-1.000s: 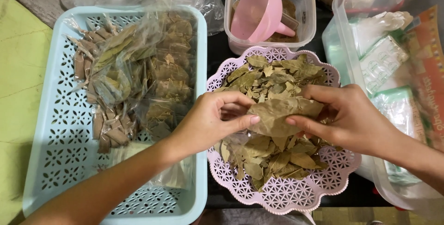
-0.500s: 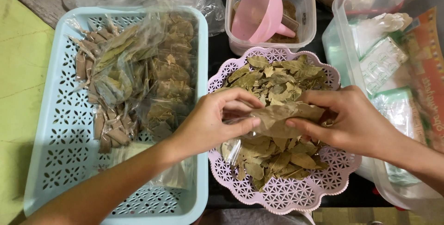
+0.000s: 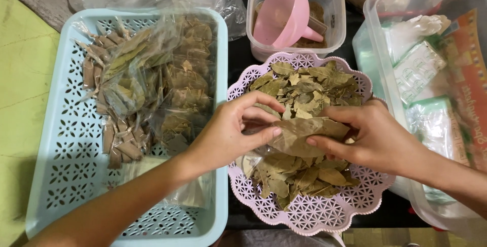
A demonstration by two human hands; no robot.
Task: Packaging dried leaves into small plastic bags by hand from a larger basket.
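Over the lilac basket (image 3: 309, 215), both hands pinch one big dried bay leaf (image 3: 304, 134): left hand (image 3: 225, 135) at nine o'clock, right hand (image 3: 373, 135) at three. Bagging stage, probably; feeding it in needs that clear bag (image 3: 249, 161) opened.

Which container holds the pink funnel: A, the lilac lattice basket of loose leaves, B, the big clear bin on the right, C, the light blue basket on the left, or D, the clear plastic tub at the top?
D: the pink funnel lies on its side inside the clear plastic tub, resting on brown powder, just beyond the lilac lattice basket.
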